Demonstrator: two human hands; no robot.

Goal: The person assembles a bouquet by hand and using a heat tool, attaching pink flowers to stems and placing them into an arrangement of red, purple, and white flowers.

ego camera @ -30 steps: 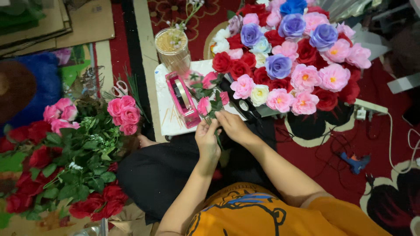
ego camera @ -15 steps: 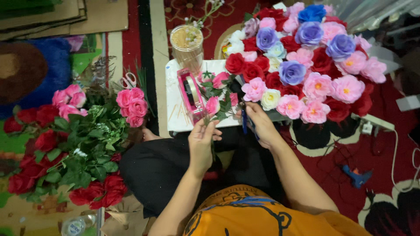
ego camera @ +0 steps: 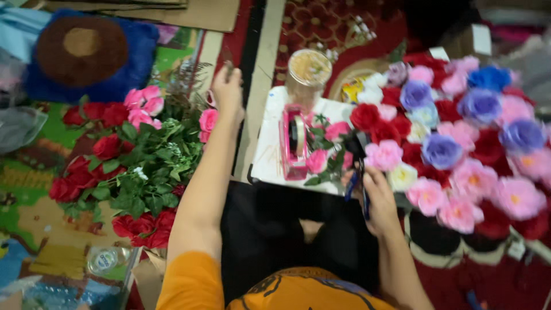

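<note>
Taking the pink tape dispenser (ego camera: 294, 143) on the white tray (ego camera: 267, 161) as the landmark, the scene runs like this.

Far to its left lies a loose heap of red and pink artificial roses (ego camera: 129, 166) with green leaves, and a clear plastic bottle (ego camera: 106, 259) rests below that heap. The left hand (ego camera: 228, 92) stretches up and left of the dispenser, near the pink roses at the heap's edge. Its fingers curl around something small and dark, but blur hides what it is, so I cannot tell whether it grips anything. That long reach passes close over the heap, and a sleeve or forearm could drag stems out of place.

Just behind the dispenser stands a clear jar (ego camera: 308, 74) with a pale lid. It sits at the tray's far edge, and a careless pull back of the arm might tip it.

Right of the dispenser, a small pink rose sprig (ego camera: 324, 158) lies on the tray, touching the dispenser's side. The right hand (ego camera: 379, 198) is closed on a dark blue-handled tool (ego camera: 357, 172), probably scissors or a glue gun, pointing at the sprig. With the head turned and the hands well apart, the tip could nick a petal or a finger.

Farther right, the large round bouquet (ego camera: 453, 138) crowds the tray, so an elbow could crush its blooms.
</note>
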